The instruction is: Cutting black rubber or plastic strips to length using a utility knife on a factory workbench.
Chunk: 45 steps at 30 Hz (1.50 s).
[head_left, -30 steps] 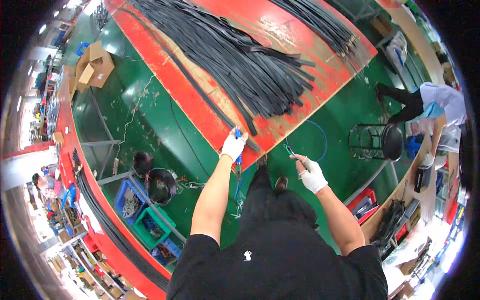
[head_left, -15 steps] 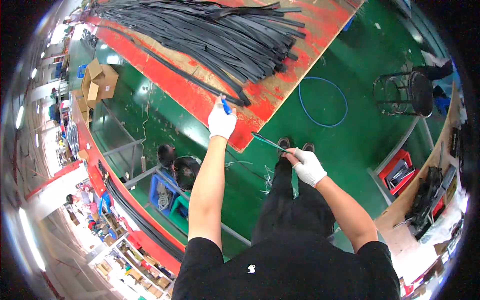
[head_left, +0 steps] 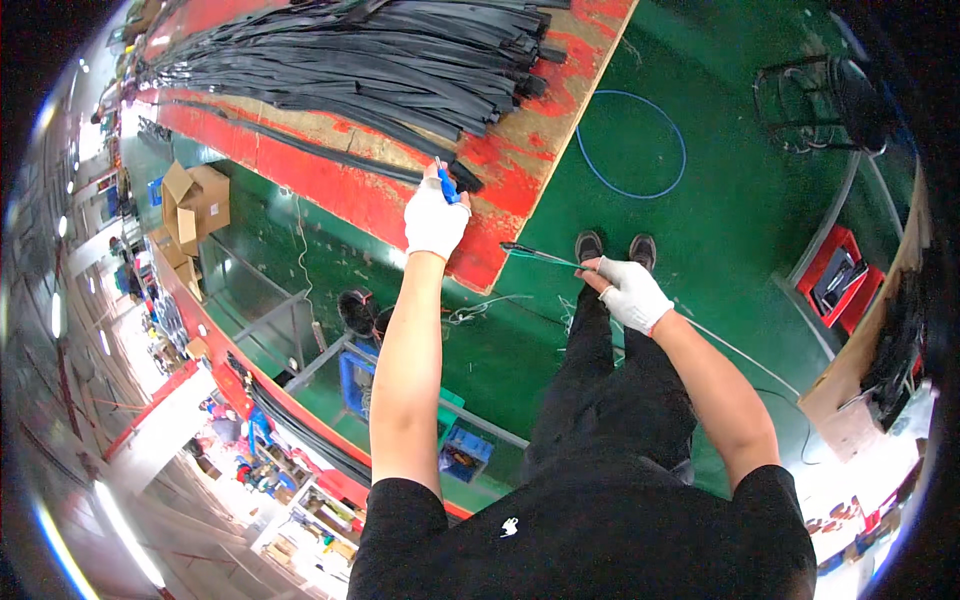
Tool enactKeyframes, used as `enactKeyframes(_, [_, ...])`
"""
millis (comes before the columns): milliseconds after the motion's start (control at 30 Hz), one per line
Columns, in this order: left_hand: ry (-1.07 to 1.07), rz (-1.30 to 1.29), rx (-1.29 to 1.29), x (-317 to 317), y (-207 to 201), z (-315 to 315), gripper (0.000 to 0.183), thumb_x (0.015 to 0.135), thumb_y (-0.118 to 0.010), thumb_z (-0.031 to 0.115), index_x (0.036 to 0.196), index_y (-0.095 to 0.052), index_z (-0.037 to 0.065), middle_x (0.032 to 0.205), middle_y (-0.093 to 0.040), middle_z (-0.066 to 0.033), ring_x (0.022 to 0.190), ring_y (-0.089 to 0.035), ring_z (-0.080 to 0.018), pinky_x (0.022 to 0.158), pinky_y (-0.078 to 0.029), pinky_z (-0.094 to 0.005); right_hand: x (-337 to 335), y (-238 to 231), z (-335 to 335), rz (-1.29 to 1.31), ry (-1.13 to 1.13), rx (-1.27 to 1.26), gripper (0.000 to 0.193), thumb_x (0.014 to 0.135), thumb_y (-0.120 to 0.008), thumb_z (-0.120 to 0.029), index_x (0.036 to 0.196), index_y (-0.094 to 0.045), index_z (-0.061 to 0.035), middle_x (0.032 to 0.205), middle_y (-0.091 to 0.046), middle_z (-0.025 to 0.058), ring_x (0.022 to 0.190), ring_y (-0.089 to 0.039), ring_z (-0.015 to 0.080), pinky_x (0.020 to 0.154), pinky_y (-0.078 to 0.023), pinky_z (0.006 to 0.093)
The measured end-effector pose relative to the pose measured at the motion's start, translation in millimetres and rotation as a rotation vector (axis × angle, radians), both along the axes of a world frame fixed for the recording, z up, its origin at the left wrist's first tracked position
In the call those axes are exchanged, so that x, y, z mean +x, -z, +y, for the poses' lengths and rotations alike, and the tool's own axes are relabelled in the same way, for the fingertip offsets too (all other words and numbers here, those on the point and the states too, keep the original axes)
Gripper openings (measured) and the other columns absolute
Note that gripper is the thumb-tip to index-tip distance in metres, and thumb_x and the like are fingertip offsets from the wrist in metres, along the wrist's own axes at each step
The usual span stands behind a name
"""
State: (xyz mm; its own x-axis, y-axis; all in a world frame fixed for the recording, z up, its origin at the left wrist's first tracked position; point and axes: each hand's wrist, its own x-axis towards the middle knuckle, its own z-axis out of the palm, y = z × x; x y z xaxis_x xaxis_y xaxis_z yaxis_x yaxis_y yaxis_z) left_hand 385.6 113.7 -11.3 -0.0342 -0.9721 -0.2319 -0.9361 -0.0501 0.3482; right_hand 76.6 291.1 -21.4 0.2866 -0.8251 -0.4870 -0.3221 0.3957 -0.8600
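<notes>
My left hand (head_left: 435, 222), in a white fingerless glove, is closed around a small blue tool (head_left: 447, 185) with a thin pointed tip; its exact kind is unclear. It is over the corner of a red-painted wooden table (head_left: 495, 205), close to the cut ends of some black flat strips (head_left: 465, 176). My right hand (head_left: 630, 295), gloved the same way, pinches a thin cable (head_left: 545, 257) with green strands and a black end. That end points left toward the table's edge. The cable's hold inside my fingers is partly hidden.
A large pile of black strips (head_left: 380, 75) covers much of the table. On the green floor lie a blue hose loop (head_left: 684, 150) and loose pale wires (head_left: 480, 310). A black stool (head_left: 850, 100) and a red bin (head_left: 855, 265) stand right; a cardboard box (head_left: 208, 200) is at left.
The view has shifted, so the table appears farther left and up. My right hand has moved a little right with the cable; my left hand keeps the blue tool near the strip ends.
</notes>
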Motion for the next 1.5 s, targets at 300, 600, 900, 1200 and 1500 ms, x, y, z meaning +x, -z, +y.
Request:
enactKeyframes(300, [0.022, -0.305, 0.056, -37.9, -21.9, -4.5, 0.069, 0.083, -0.078, 0.027, 0.146, -0.054, 0.011, 0.112, -0.075, -0.0223, 0.101, -0.073, -0.0438, 0.090, -0.059, -0.0484, -1.5, 13.5, 3.3, -0.006, 0.014, 0.075, 0.035, 0.106, -0.063, -0.035, 0.124, -0.072, -0.0064, 0.099, -0.074, 0.0219, 0.094, -0.072, 0.0388, 0.085, -0.055, 0.0431])
enactKeyframes(600, [-0.137, 0.033, 0.025, -16.4, -3.4, 0.1, 0.062, 0.082, -0.078, 0.013, 0.141, -0.059, 0.006, 0.108, -0.076, -0.0156, 0.096, -0.075, -0.0338, 0.089, -0.058, -0.0426, 4.5, 11.8, -1.4, 0.026, -0.010, 0.083, 0.033, 0.106, -0.063, -0.035, 0.119, -0.073, -0.0069, 0.099, -0.075, 0.0214, 0.094, -0.072, 0.0395, 0.084, -0.055, 0.0439])
enactKeyframes(900, [-0.059, 0.080, -0.005, -6.0, 4.8, 2.0, 0.057, 0.085, -0.084, 0.011, 0.137, -0.062, 0.007, 0.098, -0.072, -0.0054, 0.083, -0.065, -0.0177, 0.081, -0.055, -0.0345, 6.9, 25.1, 3.5, 0.003, 0.005, 0.045, 0.034, 0.105, -0.062, -0.036, 0.119, -0.074, -0.0083, 0.103, -0.075, 0.0225, 0.100, -0.072, 0.0422, 0.086, -0.056, 0.0464])
enactKeyframes(1200, [-0.071, 0.065, 0.040, -6.7, -1.4, -2.1, 0.055, 0.085, -0.081, 0.009, 0.137, -0.062, 0.007, 0.098, -0.072, -0.0062, 0.082, -0.066, -0.0178, 0.079, -0.055, -0.0345, 2.5, 27.2, 0.3, 0.001, -0.025, 0.083, 0.033, 0.105, -0.062, -0.036, 0.119, -0.074, -0.0087, 0.102, -0.076, 0.0223, 0.099, -0.072, 0.0421, 0.086, -0.056, 0.0474])
enactKeyframes(1500, [-0.276, -0.399, -0.037, -65.2, -5.8, 5.6, 0.053, 0.083, -0.073, 0.027, 0.130, -0.062, 0.005, 0.106, -0.076, -0.0245, 0.101, -0.074, -0.0444, 0.092, -0.057, -0.0504, -1.8, 24.7, -10.9, 0.028, -0.009, 0.083, 0.032, 0.104, -0.061, -0.036, 0.118, -0.074, -0.0099, 0.102, -0.076, 0.0217, 0.099, -0.072, 0.0432, 0.085, -0.056, 0.0491])
